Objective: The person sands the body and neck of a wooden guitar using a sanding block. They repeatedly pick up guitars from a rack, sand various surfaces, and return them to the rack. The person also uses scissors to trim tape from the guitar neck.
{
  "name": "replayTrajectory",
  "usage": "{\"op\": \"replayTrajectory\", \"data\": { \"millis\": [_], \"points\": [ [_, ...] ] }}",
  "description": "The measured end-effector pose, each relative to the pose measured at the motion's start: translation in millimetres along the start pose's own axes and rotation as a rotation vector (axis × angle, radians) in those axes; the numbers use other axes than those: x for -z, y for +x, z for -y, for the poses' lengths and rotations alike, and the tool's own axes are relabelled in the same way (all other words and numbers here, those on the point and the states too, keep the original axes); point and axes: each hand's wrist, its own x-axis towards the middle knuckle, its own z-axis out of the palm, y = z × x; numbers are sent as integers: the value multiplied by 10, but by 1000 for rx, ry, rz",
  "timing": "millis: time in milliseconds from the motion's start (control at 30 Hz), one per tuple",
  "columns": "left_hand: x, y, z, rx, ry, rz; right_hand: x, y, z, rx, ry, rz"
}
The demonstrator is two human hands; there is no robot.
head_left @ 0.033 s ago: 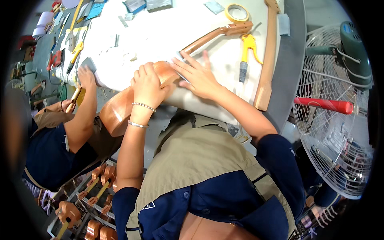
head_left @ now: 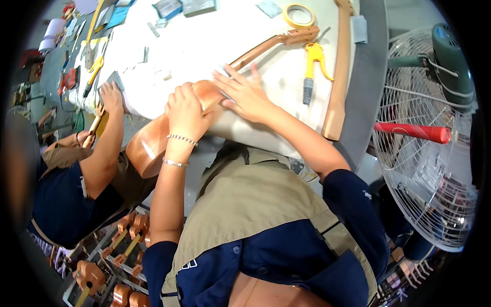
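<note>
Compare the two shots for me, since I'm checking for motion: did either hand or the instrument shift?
Nothing visibly changed: the left hand and the right hand rest on the small wooden guitar at the white table edge as before.

Clamp [head_left: 313, 69] right of guitar [head_left: 174, 128] — on table [head_left: 204, 46]

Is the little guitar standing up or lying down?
Lying down. The little guitar rests flat across the white table, both hands pressing on it.

A yellow-handled clamp [head_left: 313, 64] and a tape roll [head_left: 299, 15] lay on the white table [head_left: 204, 41]; a wooden neck blank [head_left: 339, 77] lay beside them, a fan [head_left: 434, 138] stood nearby.
</note>
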Motion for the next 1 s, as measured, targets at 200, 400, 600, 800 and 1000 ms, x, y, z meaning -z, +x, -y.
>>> {"op": "replayTrajectory", "data": {
  "millis": [200, 400, 600, 800, 1000],
  "points": [
    [109, 92, 66, 4, -39, 72, 18, 72, -1116, -367, -279, -235],
    [127, 322, 247, 4, -102, 177, -400, -101, -445, -66, -35, -33],
    [119, 63, 9, 22, -35, 68, -61, -6, -979, -454, -332, -207],
    [17, -219, -229, 49, 17, -43, 61, -85, -587, -229, -58, -9],
    [27, -205, -225, 33, 18, -70, -59, -39, -531, -338, -119, -167]
  ]
}}
